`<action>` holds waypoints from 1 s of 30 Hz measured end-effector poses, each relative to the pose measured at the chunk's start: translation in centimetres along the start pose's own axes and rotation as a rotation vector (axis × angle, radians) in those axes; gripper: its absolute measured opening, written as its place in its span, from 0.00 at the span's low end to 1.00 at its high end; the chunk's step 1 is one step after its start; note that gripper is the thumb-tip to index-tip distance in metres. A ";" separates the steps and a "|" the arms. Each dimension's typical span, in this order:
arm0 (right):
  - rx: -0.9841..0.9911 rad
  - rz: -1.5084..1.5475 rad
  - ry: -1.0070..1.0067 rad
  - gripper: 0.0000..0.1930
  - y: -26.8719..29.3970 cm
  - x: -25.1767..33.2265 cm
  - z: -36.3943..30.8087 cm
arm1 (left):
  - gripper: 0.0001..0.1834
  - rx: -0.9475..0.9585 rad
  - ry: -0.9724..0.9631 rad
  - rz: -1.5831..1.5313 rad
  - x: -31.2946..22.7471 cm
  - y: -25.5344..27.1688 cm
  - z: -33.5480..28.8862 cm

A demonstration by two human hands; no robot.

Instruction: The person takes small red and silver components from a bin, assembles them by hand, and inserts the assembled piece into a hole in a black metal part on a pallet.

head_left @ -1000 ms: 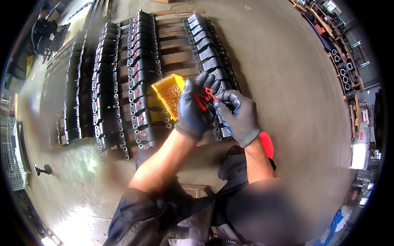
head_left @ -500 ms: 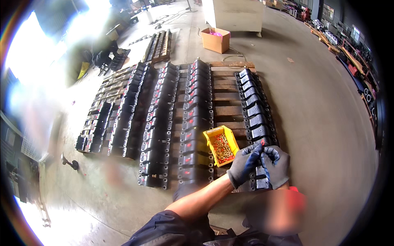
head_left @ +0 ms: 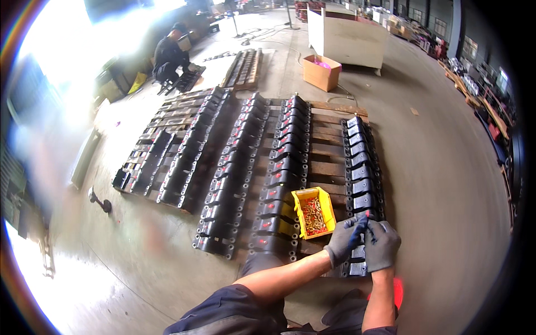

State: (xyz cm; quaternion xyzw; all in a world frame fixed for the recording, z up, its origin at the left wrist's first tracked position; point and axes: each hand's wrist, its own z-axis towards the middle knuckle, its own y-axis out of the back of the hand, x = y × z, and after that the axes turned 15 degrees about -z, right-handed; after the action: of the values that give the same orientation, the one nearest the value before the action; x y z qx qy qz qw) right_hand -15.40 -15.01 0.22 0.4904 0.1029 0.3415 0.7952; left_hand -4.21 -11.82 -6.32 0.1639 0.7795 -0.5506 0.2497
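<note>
My left hand (head_left: 343,241) and my right hand (head_left: 382,245), both in grey gloves with blue on the fingers, meet over the near end of the rightmost row of black ridged metal parts (head_left: 362,172). Their fingertips are pinched together around a small red-tipped piece (head_left: 368,213); the rest of it is hidden by the gloves. Just left of the hands, a yellow plastic bin (head_left: 307,194) holds many small brass-coloured pieces with red ends (head_left: 316,219). Beside the bin runs another black row (head_left: 282,195) with red-tipped pieces standing along it.
More black rows (head_left: 223,209) lie on wooden pallets (head_left: 328,167) to the left. A hammer-like tool (head_left: 100,201) is on the floor. Beyond the pallets are a cardboard box (head_left: 321,75) and a large pale bin (head_left: 354,42). A person (head_left: 170,56) crouches far left. Something red (head_left: 397,293) sits beside my right forearm.
The view has tilted up and turned left, so the scene sits lower and further right. My hands stay pinched together, and more of my right forearm shows.
</note>
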 end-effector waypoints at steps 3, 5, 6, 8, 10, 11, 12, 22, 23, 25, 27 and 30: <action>-0.004 -0.068 -0.022 0.09 -0.4 0.0 -0.5 | 0.12 0.009 -0.020 0.003 1.1 0.7 0.5; -0.012 -0.084 -0.024 0.09 -0.6 0.2 -0.6 | 0.12 0.026 -0.057 0.001 1.7 1.1 0.8; -0.016 -0.099 -0.029 0.09 -0.6 0.1 -0.8 | 0.12 0.026 -0.056 0.010 1.6 0.8 0.7; -0.014 -0.151 -0.013 0.09 -1.0 -0.1 -1.1 | 0.12 0.021 -0.052 0.031 1.3 0.3 0.3; -0.003 -0.220 0.005 0.09 -0.9 0.2 -1.2 | 0.12 0.028 -0.014 -0.051 1.0 0.4 0.1; 0.000 -0.218 0.013 0.09 -0.9 0.2 -1.4 | 0.12 0.038 0.011 -0.086 0.7 0.6 -0.1; 0.002 -0.221 0.015 0.09 -1.0 0.0 -1.4 | 0.12 0.053 0.041 -0.120 0.1 0.3 -0.5; 0.082 0.690 -0.308 0.12 -2.8 -2.5 -1.0 | 0.15 -0.027 0.074 -0.174 -1.0 0.1 -0.5; 0.085 0.749 -0.375 0.13 -3.0 -3.7 -1.0 | 0.15 -0.015 0.089 -0.159 -0.9 0.3 -0.6; 0.188 0.855 -0.465 0.14 -1.9 -3.4 -0.4 | 0.16 0.011 0.115 -0.131 -0.7 0.5 -0.7; 0.258 0.871 -0.458 0.12 -1.9 -3.6 -0.5 | 0.17 0.039 0.093 -0.032 -0.5 0.5 -1.1; 0.325 0.849 -0.392 0.08 -2.4 -5.2 -1.0 | 0.16 0.081 0.051 0.145 -0.9 0.3 -1.5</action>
State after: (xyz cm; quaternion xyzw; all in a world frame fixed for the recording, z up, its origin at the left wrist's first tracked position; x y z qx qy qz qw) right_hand -18.68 -18.35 -3.21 0.6618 -0.2056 0.5161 0.5034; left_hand -3.67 -10.27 -5.64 0.2438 0.7488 -0.5579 0.2619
